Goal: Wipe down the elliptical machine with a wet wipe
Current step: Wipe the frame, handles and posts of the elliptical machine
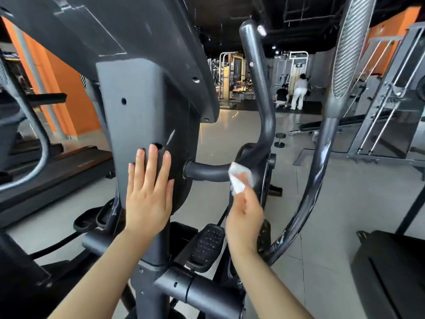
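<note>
The dark grey elliptical machine fills the middle of the head view, its console underside overhead and its centre column straight ahead. My left hand lies flat on the column, fingers spread, holding nothing. A short black handlebar juts right from the column and bends up into a tall post. My right hand grips a crumpled white wet wipe and presses it against that bar at its bend. A studded black pedal sits below between my forearms.
A long swing arm with a ribbed grip curves up on the right. A treadmill stands left by an orange wall. Weight racks, a bench and a dumbbell are at right. Two people are far back.
</note>
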The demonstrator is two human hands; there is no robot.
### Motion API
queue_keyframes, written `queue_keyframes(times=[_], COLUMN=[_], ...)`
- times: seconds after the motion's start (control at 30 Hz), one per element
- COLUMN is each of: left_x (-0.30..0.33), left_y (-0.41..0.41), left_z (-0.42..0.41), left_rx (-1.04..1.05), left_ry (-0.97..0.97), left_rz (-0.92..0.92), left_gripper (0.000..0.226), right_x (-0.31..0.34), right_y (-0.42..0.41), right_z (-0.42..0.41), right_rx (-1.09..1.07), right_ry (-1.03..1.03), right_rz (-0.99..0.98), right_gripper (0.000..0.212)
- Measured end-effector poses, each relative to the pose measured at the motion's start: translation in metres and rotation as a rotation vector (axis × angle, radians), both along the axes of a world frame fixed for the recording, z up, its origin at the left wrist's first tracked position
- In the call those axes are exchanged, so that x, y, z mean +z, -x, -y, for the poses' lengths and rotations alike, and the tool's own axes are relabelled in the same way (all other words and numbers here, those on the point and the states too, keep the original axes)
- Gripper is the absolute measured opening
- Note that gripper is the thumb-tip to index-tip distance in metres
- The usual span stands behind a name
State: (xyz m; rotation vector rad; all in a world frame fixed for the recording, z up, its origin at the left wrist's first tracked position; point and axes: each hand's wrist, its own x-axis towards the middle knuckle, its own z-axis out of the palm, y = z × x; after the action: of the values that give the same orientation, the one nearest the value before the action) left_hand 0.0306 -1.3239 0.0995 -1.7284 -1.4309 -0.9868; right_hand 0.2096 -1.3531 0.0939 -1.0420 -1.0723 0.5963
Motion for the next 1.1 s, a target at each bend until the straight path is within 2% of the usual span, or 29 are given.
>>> queue_keyframes(times=[0.13, 0.27, 0.4, 0.5, 0.57, 0.67, 0.7, 0.8, 0.93, 0.97, 1.1], left_x=[0.006, 0.006, 0.018, 0.021, 0.02, 0.013, 0.01, -0.003, -0.029, -0.036, -0.06], left_y=[-0.008, -0.025, -0.069, -0.111, -0.139, -0.181, -0.197, -0.254, -0.339, -0.359, -0.42], left_z=[0.019, 0.053, 0.081, 0.09, 0.09, 0.082, 0.078, 0.066, 0.048, 0.044, 0.028], left_rx=[-0.101, -0.38, -0.634, -0.805, -0.886, -0.903, -0.887, -0.834, -0.739, -0.718, -0.717], left_ry=[0.066, 0.056, 0.301, 0.545, 0.616, 0.633, 0.634, 0.652, 0.7, 0.732, 0.913], left_rz=[0.121, 0.385, 0.738, 0.878, 0.986, 1.15, 1.167, 1.217, 1.241, 1.271, 1.498], left_gripper=[0.051, 0.046, 0.036, 0.014, 0.008, 0.015, 0.017, 0.019, 0.052, 0.053, 0.02], right_x=[0.008, 0.026, 0.03, 0.028, 0.025, 0.018, 0.014, 0.001, -0.021, -0.027, -0.042], right_y=[0.029, 0.015, -0.036, -0.069, -0.088, -0.123, -0.138, -0.193, -0.277, -0.298, -0.362], right_z=[0.022, 0.041, 0.066, 0.078, 0.081, 0.081, 0.079, 0.069, 0.05, 0.044, 0.021], right_rx=[0.169, 0.276, 0.383, 0.35, 0.291, 0.188, 0.156, 0.117, 0.051, 0.06, 0.139], right_ry=[-0.052, -0.011, 0.182, 0.267, 0.259, 0.19, 0.169, 0.163, 0.265, 0.309, 0.472], right_rz=[0.064, -0.015, -0.124, -0.15, -0.143, -0.016, 0.012, 0.086, 0.235, 0.245, 0.15], right_gripper=[0.039, 0.033, 0.045, 0.029, 0.023, 0.004, 0.004, 0.011, 0.029, 0.031, 0.035])
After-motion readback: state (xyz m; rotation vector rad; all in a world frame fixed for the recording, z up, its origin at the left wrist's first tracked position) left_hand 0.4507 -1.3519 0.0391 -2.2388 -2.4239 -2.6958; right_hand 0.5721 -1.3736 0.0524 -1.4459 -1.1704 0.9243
